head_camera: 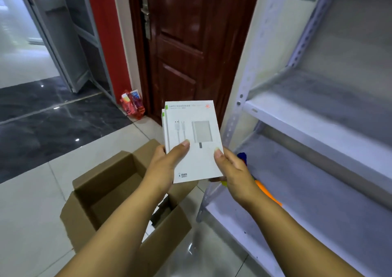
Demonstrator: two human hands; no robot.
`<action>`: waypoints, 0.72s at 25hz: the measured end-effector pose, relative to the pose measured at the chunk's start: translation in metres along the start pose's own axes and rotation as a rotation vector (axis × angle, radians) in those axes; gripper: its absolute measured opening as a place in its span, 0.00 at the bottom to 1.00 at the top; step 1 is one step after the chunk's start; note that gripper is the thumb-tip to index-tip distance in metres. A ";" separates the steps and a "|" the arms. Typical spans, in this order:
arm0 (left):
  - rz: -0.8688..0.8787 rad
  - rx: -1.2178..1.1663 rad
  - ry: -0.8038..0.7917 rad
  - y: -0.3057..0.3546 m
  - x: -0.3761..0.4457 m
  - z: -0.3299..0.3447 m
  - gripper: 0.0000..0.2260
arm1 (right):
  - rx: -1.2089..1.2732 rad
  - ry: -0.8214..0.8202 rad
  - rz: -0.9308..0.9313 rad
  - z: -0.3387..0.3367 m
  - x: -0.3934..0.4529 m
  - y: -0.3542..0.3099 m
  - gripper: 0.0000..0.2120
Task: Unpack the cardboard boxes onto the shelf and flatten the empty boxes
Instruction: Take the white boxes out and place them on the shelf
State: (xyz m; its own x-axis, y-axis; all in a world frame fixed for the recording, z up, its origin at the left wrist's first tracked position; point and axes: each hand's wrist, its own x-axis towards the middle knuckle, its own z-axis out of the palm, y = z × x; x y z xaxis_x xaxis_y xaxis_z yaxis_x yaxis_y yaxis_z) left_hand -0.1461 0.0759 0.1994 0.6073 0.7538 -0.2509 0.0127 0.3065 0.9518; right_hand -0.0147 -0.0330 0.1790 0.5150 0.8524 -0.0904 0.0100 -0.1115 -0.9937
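L hand (167,166) & R hand (233,168) gripping white charger boxes (191,141) by lower edges, above open cardboard box (101,192), beside shelf (297,120)

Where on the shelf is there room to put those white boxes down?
Both hands, left hand and right hand, hold the white charger boxes. The middle shelf board, right of the grey upright post, looks bare. The lower shelf board is bare toward the back; its front left corner is crowded by colourful things behind the right hand.
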 end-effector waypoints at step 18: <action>0.325 0.287 -0.588 0.033 -0.050 0.127 0.08 | 0.122 0.850 -0.190 -0.075 -0.125 -0.055 0.15</action>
State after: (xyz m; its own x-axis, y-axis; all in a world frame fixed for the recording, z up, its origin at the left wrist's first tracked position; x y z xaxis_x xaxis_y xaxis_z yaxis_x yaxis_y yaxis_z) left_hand -0.0748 -0.0255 0.2661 0.9411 0.3194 0.1113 -0.0816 -0.1050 0.9911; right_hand -0.0150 -0.1716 0.2495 0.9783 0.1763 0.1087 0.0940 0.0901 -0.9915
